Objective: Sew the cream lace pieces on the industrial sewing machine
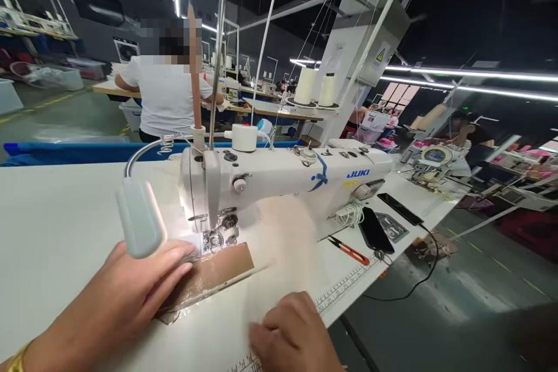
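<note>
My left hand [139,285] lies by the needle area of a white sewing machine [279,168]. Its fingers are stretched out, their tips resting at the edge of a shiny brown taped strip [226,267] below the presser foot [213,239]. My right hand [299,331] is at the front of the table, fingers curled and partly smeared by motion; whatever they may hold is hidden. A pale cloth [290,232], blurred, hangs between the machine arm and the tabletop, above my right hand. A white lamp head [140,218] covers part of my left hand.
Orange thread snips [349,250], a black phone [375,231], a second dark device [400,209] and a coiled pale cord [349,215] lie on the right of the white table [65,215]. A ruler strip [344,288] runs along the front edge. Ahead sits a person in white [168,93].
</note>
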### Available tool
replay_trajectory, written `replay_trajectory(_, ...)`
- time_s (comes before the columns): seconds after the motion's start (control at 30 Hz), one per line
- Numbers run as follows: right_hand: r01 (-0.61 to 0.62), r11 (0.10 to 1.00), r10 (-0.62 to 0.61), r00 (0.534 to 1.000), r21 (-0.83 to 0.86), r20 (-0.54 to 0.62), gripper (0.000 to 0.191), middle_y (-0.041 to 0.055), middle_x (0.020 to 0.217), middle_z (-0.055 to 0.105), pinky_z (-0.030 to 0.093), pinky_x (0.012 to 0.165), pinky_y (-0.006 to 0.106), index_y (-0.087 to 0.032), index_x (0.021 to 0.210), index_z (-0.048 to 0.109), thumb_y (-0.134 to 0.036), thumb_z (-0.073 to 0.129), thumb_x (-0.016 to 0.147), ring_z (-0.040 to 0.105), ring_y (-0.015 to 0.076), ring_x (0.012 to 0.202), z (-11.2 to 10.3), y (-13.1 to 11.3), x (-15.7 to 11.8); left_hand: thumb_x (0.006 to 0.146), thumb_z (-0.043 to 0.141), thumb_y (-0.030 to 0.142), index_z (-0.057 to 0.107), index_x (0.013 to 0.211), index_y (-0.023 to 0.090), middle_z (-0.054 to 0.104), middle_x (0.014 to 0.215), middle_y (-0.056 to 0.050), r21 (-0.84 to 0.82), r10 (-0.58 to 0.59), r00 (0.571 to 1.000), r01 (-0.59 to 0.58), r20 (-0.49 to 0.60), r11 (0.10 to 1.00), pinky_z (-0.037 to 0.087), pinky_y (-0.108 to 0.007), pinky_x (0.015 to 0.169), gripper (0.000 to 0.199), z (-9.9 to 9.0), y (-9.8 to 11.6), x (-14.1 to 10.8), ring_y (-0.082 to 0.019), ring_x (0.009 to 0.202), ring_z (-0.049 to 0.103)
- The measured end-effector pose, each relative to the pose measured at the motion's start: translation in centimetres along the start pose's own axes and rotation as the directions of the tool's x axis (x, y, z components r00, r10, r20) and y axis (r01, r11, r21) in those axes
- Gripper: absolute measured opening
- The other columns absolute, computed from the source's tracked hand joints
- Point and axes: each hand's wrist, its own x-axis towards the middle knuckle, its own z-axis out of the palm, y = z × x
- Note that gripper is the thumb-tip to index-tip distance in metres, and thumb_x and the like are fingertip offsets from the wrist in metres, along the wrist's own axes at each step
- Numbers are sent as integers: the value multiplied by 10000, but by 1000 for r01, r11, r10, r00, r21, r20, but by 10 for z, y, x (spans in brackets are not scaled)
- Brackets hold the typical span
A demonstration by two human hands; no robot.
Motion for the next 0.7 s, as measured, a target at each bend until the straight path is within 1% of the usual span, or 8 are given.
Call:
replay_trajectory(0.13, 109, 981, -140, 971, 162, 194, 143, -23, 838, 761, 492, 652, 335, -235, 1124, 665, -176, 668, 994, 672, 181, 721, 9, -27, 2, 1091, 507, 376, 737, 1180, 341, 783, 1137, -8, -123, 60, 990, -44, 125, 991, 595, -317, 771, 249, -10, 43, 1, -237, 960, 734)
replay_trajectory(0.27, 116, 922, -214, 948, 369, 236, 172, -1, 1004, 816, 581, 776, 338, -220, 1243, 651, -280, 649, 1082, 745, 190, 906, -12, -22, 14, 1046, 538, 264, 732, 1163, 343, 754, 1177, -19, -156, 86, 983, -61, 165, 986, 590, -347, 861, 240, -9, 78, -9, -240, 1007, 707)
replay_trajectory(0.33, 28, 904, -147, 958, 427, 247, 196, 36, 1007, 792, 603, 804, 353, -205, 1288, 642, -249, 603, 1101, 726, 203, 909, -27, -13, 20, 994, 572, 225, 734, 1152, 343, 738, 1211, -27, -121, 87, 972, -62, 219, 991, 582, -378, 864, 255, -6, 85, -20, -254, 1008, 696)
replay_trajectory(0.4, -130, 901, 8, 959, 413, 284, 249, 70, 1028, 754, 613, 815, 379, -212, 1304, 651, -153, 553, 1082, 700, 223, 923, -39, -3, 23, 971, 576, 211, 740, 1132, 342, 725, 1243, -36, -71, 53, 967, -36, 251, 997, 573, -397, 841, 265, -4, 84, -31, -264, 998, 689)
replay_trajectory(0.47, -211, 899, 115, 959, 384, 257, 327, 73, 1019, 731, 612, 775, 373, -238, 1297, 673, -83, 532, 1046, 686, 230, 911, -46, 6, 24, 982, 561, 219, 743, 1137, 344, 715, 1272, -44, -19, 6, 968, -1, 249, 1000, 566, -419, 847, 270, -4, 78, -43, -278, 1013, 685)
replay_trajectory(0.53, -230, 899, 152, 962, 372, 227, 357, 62, 979, 721, 603, 713, 347, -262, 1288, 694, -72, 526, 1036, 683, 227, 877, -47, 11, 21, 1005, 541, 239, 739, 1172, 344, 711, 1298, -54, 30, -47, 975, 42, 218, 999, 563, -451, 882, 280, -7, 71, -54, -294, 1046, 679)
replay_trajectory(0.63, -195, 893, 81, 956, 405, 282, 344, 72, 992, 731, 629, 710, 361, -278, 1320, 696, -128, 527, 1060, 706, 244, 890, -39, 13, 11, 1035, 515, 246, 729, 1246, 318, 706, 1353, -86, 56, -150, 982, 144, 118, 988, 566, -501, 962, 310, -20, 78, -75, -310, 1133, 670)
replay_trajectory(0.7, -137, 893, -5, 950, 429, 312, 300, 78, 1022, 747, 661, 740, 406, -320, 1318, 710, -213, 569, 1076, 735, 276, 917, -29, 10, 4, 1051, 497, 242, 714, 1324, 312, 695, 1403, -111, 19, -247, 966, 246, 80, 969, 567, -526, 1031, 356, -31, 101, -95, -306, 1215, 657)
